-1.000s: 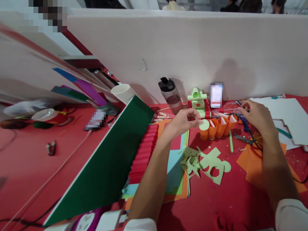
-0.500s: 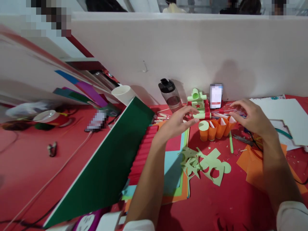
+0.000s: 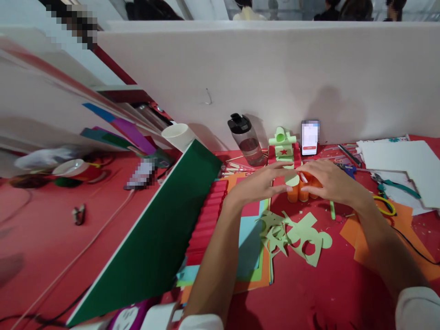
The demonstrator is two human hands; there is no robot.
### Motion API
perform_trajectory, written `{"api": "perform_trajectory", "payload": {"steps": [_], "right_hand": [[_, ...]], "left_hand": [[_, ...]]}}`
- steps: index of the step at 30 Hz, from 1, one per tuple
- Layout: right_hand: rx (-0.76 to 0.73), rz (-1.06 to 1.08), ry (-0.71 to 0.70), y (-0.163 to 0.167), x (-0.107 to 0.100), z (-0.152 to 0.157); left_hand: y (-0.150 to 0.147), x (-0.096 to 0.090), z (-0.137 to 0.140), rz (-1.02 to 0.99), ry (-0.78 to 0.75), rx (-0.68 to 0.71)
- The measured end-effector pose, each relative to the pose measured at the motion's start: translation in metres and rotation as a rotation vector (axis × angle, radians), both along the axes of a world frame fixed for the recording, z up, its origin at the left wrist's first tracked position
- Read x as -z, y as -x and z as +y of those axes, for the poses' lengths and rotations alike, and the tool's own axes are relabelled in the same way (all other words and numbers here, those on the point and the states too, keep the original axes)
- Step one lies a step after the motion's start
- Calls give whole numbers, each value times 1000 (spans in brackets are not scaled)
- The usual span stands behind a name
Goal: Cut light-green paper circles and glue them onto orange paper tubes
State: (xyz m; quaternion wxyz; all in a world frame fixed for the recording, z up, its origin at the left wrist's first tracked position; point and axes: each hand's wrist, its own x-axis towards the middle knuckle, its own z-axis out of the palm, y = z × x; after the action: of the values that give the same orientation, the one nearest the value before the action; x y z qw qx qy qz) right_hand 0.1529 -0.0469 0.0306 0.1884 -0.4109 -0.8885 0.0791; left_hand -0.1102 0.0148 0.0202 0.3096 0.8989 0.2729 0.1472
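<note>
A row of orange paper tubes [image 3: 292,194] stands upright on the red table; the leftmost one wears a round pale-green paper top [image 3: 292,179]. My left hand [image 3: 259,184] comes in from the left, its thumb and fingers apart around the side of that tube. From the right, my right hand [image 3: 332,183] reaches over the other tubes with fingers stretched and thumb in front, hiding much of them. Whether either hand touches the paper I cannot tell. Just behind sits a pale-green and red paper model [image 3: 283,144] with a red star.
Pale-green paper scraps [image 3: 292,236] lie in front of the tubes. A green board [image 3: 147,243] leans at left beside stacked coloured paper [image 3: 249,238]. Behind stand a water bottle [image 3: 248,142] and a phone [image 3: 310,137]. Pliers [image 3: 395,184], yellow-handled scissors [image 3: 385,206] and orange sheets [image 3: 364,238] lie right.
My right hand has moved left over the orange tubes, uncovering the pliers and scissors. My left hand has shifted slightly right and down towards the leftmost tube.
</note>
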Motion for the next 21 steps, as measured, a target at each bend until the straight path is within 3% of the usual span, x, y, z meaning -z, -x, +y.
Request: {"api": "perform_trajectory", "payload": {"steps": [8, 14, 21], "right_hand": [[-66, -45, 1, -5, 5, 1], [-79, -55, 27, -6, 7, 2], [-68, -46, 31, -4, 5, 2]], "left_hand": [[7, 1, 3, -49, 100, -52], [0, 5, 7, -133, 252, -83], [-5, 8, 7, -212, 317, -104]]}}
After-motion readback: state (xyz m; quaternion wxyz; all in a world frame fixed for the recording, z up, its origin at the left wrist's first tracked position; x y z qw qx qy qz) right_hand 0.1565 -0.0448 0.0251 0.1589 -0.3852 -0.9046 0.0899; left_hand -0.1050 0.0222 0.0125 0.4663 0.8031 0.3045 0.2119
